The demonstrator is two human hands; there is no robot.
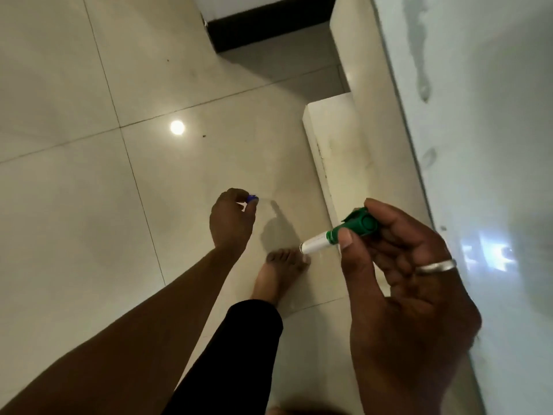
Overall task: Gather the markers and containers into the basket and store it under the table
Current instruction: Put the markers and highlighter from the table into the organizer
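Observation:
My right hand is close to the camera and grips a marker with a white barrel and a green cap, the cap end between thumb and fingers. My left hand reaches down toward the floor, its fingertips closed on a small blue-purple object, likely a marker cap or a marker seen end-on. No basket or containers are in view.
A glass tabletop fills the right side, with its white support beside my bare foot. Pale glossy floor tiles spread left. A dark recess lies at the top.

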